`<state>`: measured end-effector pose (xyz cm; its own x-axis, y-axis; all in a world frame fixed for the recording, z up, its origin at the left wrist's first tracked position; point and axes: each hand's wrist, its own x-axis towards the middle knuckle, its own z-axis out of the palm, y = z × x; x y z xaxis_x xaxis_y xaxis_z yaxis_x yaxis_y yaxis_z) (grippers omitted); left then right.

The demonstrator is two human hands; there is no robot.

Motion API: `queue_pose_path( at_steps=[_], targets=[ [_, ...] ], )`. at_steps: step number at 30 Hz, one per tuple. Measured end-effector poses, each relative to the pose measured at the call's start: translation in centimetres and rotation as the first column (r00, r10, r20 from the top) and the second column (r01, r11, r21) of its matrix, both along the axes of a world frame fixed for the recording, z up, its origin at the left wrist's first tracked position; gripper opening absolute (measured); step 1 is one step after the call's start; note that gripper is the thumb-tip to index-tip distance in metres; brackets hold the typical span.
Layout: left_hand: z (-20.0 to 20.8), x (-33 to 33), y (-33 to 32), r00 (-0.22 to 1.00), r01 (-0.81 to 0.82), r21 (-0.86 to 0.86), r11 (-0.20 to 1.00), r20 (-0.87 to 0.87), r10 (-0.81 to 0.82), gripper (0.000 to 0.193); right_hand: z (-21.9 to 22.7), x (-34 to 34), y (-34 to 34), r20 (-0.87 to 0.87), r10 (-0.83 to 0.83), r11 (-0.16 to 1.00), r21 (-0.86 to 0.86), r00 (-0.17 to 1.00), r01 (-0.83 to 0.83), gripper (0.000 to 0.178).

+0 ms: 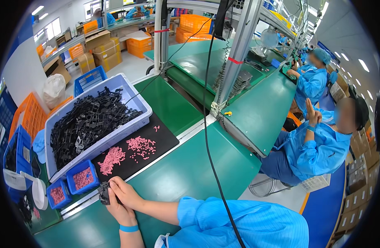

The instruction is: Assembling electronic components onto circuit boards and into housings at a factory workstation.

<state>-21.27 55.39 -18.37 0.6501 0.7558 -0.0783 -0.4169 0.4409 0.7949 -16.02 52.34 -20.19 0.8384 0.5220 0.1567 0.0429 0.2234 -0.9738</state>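
Observation:
My left hand (pixel 119 208), with a blue band at its wrist, is closed round a small black plastic part (pixel 103 193). From the right, my right hand (pixel 126 192) reaches over and presses its fingers against the same part; the fingertips partly hide each other. Just beyond the hands lies a black mat (pixel 162 142) with loose pink pieces (pixel 112 160) heaped and scattered on it. Two small blue bins (pixel 94 187) beside the hands hold more pink pieces. A large grey-blue tub (pixel 146 108) behind them is piled with black plastic parts (pixel 88 118).
A dark cable (pixel 209 153) hangs across the green bench (pixel 186 165) near my right arm. A metal post (pixel 238 53) rises beyond the bench. At the right sits a co-worker (pixel 322 144) in blue, hands together. A white round-ended object (pixel 40 194) lies at the left.

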Motion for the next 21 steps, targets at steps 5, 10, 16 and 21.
queue_pose_path(
  at_steps=[5,10,16,21],
  targets=[
    [0.16,-0.05,-0.03,1.0,-0.012,-0.003,1.0,0.007,0.012,0.016,0.18,-0.16,-0.06,-0.015,0.001,1.0,-0.013,1.0,-0.001,0.029],
    [0.04,-0.16,0.12,1.0,0.008,0.0,1.0,0.024,-0.008,0.016,0.17,-0.2,-0.03,-0.006,-0.014,1.0,-0.02,1.0,0.014,0.027],
    [-0.25,-0.23,0.3,1.0,0.018,-0.034,0.999,0.021,-0.017,0.015,0.16,-0.14,-0.07,-0.012,-0.008,1.0,-0.015,1.0,0.007,0.026],
    [0.23,-0.17,0.1,0.999,0.026,-0.033,0.999,0.041,-0.025,0.018,0.31,-0.15,-0.14,0.008,-0.011,1.0,-0.02,1.0,0.011,0.026]
  ],
)
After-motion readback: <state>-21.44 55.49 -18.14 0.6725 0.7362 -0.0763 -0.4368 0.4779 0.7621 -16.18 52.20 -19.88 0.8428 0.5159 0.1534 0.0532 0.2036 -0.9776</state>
